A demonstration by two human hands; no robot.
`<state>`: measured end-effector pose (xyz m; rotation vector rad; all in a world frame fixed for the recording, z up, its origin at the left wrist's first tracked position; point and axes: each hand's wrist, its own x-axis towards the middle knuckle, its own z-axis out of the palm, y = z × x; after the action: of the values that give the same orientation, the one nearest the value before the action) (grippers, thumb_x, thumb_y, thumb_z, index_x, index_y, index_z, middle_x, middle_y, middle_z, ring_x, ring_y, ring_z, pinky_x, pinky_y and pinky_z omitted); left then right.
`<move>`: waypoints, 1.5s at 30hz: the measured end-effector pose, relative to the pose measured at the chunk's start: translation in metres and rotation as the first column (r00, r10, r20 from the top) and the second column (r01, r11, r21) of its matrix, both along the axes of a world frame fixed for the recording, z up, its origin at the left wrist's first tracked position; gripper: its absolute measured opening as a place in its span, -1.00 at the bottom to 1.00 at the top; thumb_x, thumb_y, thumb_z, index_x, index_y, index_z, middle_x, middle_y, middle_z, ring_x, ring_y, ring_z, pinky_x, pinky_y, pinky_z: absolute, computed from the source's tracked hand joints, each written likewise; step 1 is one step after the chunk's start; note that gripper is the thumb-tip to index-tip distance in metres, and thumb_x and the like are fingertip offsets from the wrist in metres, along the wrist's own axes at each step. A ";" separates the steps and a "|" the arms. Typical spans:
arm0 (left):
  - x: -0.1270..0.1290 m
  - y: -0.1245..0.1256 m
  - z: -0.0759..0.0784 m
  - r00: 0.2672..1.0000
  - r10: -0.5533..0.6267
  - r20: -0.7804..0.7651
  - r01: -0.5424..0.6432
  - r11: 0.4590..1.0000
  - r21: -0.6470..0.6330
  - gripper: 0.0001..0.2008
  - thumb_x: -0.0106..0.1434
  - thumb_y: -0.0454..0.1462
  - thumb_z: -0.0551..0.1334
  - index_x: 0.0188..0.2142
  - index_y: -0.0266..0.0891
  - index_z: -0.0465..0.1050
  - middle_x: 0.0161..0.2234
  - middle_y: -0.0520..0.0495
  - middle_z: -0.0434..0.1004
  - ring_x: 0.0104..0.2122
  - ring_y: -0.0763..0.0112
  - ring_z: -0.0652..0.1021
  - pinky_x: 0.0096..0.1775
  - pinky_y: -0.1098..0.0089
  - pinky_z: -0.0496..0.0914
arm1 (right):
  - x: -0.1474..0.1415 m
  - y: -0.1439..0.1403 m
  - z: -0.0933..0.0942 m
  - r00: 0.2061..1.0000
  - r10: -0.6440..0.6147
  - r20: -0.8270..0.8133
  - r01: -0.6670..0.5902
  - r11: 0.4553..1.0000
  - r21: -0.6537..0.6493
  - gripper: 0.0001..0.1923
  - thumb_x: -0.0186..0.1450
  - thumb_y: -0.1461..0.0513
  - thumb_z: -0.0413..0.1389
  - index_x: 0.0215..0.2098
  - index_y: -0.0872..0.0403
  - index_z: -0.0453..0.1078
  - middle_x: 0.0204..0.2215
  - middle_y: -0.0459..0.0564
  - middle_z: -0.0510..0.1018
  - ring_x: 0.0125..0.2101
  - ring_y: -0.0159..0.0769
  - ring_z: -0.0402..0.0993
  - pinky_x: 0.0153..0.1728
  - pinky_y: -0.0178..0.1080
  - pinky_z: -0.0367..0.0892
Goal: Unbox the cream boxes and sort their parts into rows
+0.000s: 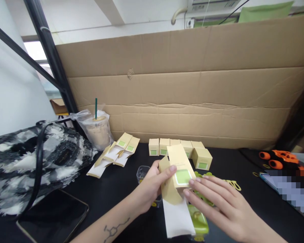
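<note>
My left hand (152, 184) grips a pale yellow cardboard box (179, 157) between thumb and fingers. The box is partly opened out: a flap stands up at the top, and a white inner flap (178, 219) hangs down towards me. A green square label is on its front. Stretched fingers of my right hand (223, 202) touch the box's right edge near the label. Beneath lie a green-filled clear container (199, 221) and green flower-shaped pieces (205, 197), partly hidden by my hands. A small clear container (142, 172) sits left of the box.
Several closed boxes (202, 158) line the back, before a cardboard wall (182, 87). Flattened boxes (119, 150) lie left of them. A bagged drink cup (97, 131), a fluffy bag (63, 152) and a dark tablet-like device (53, 216) occupy the left. Orange-and-black objects (281, 158) are at right.
</note>
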<state>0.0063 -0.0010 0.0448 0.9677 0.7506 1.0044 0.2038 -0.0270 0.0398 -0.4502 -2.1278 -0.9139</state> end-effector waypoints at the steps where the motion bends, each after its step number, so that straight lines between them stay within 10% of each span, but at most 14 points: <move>1: 0.001 -0.001 0.000 1.000 -0.010 -0.008 0.010 1.000 0.000 -0.53 0.14 -0.13 0.33 -0.08 -0.28 0.18 -0.03 -0.28 0.44 -0.10 0.19 0.52 -0.18 0.34 0.41 | -0.001 0.000 0.000 1.000 0.023 -0.016 -0.023 1.000 0.008 -0.61 0.39 0.42 -0.17 -0.21 0.07 0.49 -0.28 -0.04 0.61 -0.16 -0.34 0.47 -0.01 -0.21 0.30; 6: 0.001 -0.002 0.001 1.000 0.000 -0.023 0.000 1.000 0.004 -0.47 0.10 -0.14 0.36 -0.06 -0.26 0.15 -0.01 -0.29 0.42 -0.07 0.15 0.51 -0.19 0.33 0.41 | -0.005 -0.005 0.002 0.992 0.106 -0.072 -0.107 0.994 -0.009 -0.56 0.40 0.42 -0.14 -0.52 0.06 0.43 -0.44 -0.10 0.61 -0.31 -0.41 0.47 0.01 -0.26 0.28; 25: 0.005 -0.004 0.001 0.983 0.004 -0.186 0.025 0.988 0.154 -0.43 0.05 -0.15 0.39 -0.02 -0.28 0.22 -0.08 -0.29 0.47 -0.12 0.13 0.51 -0.12 0.24 0.38 | -0.005 -0.013 -0.006 0.998 0.053 -0.043 -0.054 0.998 -0.013 -0.61 0.42 0.37 -0.16 -0.27 0.06 0.51 -0.37 -0.13 0.65 -0.28 -0.38 0.51 0.00 -0.24 0.26; 30: -0.013 -0.007 0.013 0.860 0.359 -0.361 -0.024 0.737 0.675 -0.52 0.14 -0.10 0.29 0.03 -0.15 0.33 0.04 -0.24 0.33 0.06 0.04 0.31 0.09 0.10 0.17 | 0.008 -0.008 -0.004 0.995 -0.087 -0.055 0.087 0.996 0.008 -0.65 0.36 0.43 -0.13 -0.21 0.11 0.49 -0.32 -0.03 0.66 -0.37 -0.33 0.50 -0.26 -0.19 0.32; 35: -0.023 -0.022 0.028 0.809 0.276 -0.519 0.333 0.513 0.791 -0.26 -0.22 -0.21 0.51 0.03 -0.08 0.44 0.23 -0.20 0.17 0.17 -0.18 0.18 0.20 0.04 -0.04 | 0.014 -0.006 0.001 0.989 -0.138 -0.057 0.138 0.990 0.000 -0.67 0.35 0.43 -0.12 -0.21 0.13 0.48 -0.33 0.05 0.64 -0.42 -0.28 0.48 -0.34 -0.17 0.28; 41: -0.023 -0.019 0.025 0.712 0.292 -0.639 0.487 0.449 0.749 -0.66 0.28 -0.39 0.09 0.00 -0.11 0.45 0.04 -0.15 0.47 0.08 0.14 0.42 0.13 0.19 0.19 | 0.011 0.000 -0.005 0.986 -0.145 -0.083 0.146 0.989 0.012 -0.68 0.33 0.46 -0.09 -0.14 0.14 0.46 -0.29 0.04 0.63 -0.35 -0.27 0.52 -0.25 -0.15 0.33; 45: -0.055 0.008 0.042 0.563 0.696 -0.446 0.257 0.365 0.895 -0.69 0.21 -0.40 0.11 -0.12 -0.16 0.52 -0.03 -0.15 0.52 0.03 0.18 0.46 0.10 0.19 0.26 | 0.011 0.004 -0.002 0.975 -0.160 -0.155 0.155 0.987 -0.041 -0.65 0.29 0.43 0.02 0.03 0.18 0.36 -0.10 0.14 0.54 -0.10 -0.18 0.48 -0.11 -0.12 0.37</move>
<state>-0.0483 0.0073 0.0868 2.5489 1.1334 1.2799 0.2148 -0.0234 0.0375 -0.6913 -1.9836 -0.9054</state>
